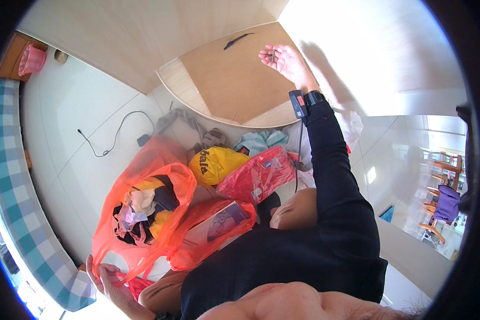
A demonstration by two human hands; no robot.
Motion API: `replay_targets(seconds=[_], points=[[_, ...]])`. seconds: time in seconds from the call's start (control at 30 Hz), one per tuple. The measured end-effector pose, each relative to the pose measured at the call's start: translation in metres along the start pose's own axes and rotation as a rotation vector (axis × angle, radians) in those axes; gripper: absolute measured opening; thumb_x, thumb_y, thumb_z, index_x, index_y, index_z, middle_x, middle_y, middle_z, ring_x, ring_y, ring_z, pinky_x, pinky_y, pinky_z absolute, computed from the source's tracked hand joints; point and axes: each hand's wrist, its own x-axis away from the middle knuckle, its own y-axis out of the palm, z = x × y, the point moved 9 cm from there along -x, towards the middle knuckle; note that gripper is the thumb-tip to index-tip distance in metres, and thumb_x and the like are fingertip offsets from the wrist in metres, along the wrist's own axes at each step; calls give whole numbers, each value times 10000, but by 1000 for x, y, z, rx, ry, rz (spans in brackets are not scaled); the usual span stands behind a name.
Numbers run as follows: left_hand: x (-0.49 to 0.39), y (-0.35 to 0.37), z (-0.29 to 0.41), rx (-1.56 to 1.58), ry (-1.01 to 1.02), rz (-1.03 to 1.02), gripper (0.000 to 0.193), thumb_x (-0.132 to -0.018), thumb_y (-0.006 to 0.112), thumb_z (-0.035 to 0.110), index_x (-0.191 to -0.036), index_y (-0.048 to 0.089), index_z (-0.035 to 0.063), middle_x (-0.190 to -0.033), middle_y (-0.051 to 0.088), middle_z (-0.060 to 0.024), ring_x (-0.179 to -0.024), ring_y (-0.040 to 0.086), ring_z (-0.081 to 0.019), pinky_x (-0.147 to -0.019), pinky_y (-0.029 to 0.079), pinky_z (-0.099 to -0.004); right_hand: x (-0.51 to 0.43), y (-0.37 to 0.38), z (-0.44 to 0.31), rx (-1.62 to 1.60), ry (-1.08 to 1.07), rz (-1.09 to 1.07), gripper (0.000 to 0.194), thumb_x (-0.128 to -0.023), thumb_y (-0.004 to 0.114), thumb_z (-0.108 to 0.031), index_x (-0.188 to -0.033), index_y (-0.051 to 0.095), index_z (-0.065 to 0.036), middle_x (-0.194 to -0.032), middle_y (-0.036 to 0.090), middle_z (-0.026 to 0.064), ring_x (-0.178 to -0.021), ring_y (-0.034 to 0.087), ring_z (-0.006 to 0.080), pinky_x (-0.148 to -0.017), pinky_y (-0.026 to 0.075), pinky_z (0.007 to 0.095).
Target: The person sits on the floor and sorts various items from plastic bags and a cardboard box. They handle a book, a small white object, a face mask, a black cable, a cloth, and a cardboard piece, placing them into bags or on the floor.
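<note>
At the lower left, my left hand [111, 282] grips the edge of a translucent red plastic bag [124, 256]. Its mouth gapes, showing crumpled clothes [142, 202] in white, black, yellow and pink. My right hand [282, 60] is stretched out palm up over a rounded wooden shelf board [264, 116], fingers loosely curled. A small thin dark object [273, 56] lies across its palm; what it is cannot be made out. A brown sheet [236, 80] covers much of that board, with a narrow black object [237, 41] near its back edge.
Beside the open bag lie another red bag with a printed box [220, 224], a yellow bag [216, 164], a red plastic-wrapped package [260, 174] and light blue cloth [260, 140]. A black cable with an adapter [143, 140] trails over the tiles. A checked bed [8, 160] borders the left.
</note>
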Motion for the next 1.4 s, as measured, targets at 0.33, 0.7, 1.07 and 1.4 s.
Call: replay_targets(seconds=[0.33,0.7,1.07,1.4], points=[[10,-3,5,8,-42,61,501,-950,548,109,-1398,382,-41,-665,491,-13,-618,476,-70,-588,445,-189,-55,-6,-6,852,10,254,262,-933,572,-261,-1096,644,-70,-974,686,80,-897,651,217,-783,516,338],[20,-12,3,0,-53,89,471,-948,556,90,-1380,414,-34,-668,499,2,-620,448,-59,-625,408,-180,-125,75,10,2006,-156,183,251,-850,631,-204,-1091,668,-148,-1027,702,100,-987,662,296,-813,527,420],[20,-6,8,34,-42,33,432,-973,511,86,-1383,413,-12,-690,485,-9,-632,461,-75,-602,431,-221,-71,61,17,682,62,-17,218,-892,647,-253,-763,601,-83,-685,565,-28,-537,425,41,-464,314,215],[15,-8,13,44,30,-9,405,-976,508,78,-1360,430,-23,-694,491,-15,-640,481,-84,-651,428,-217,11,118,4,410,49,-108,183,-947,589,-211,-910,658,-46,-766,628,-9,-564,457,30,-485,349,173]])
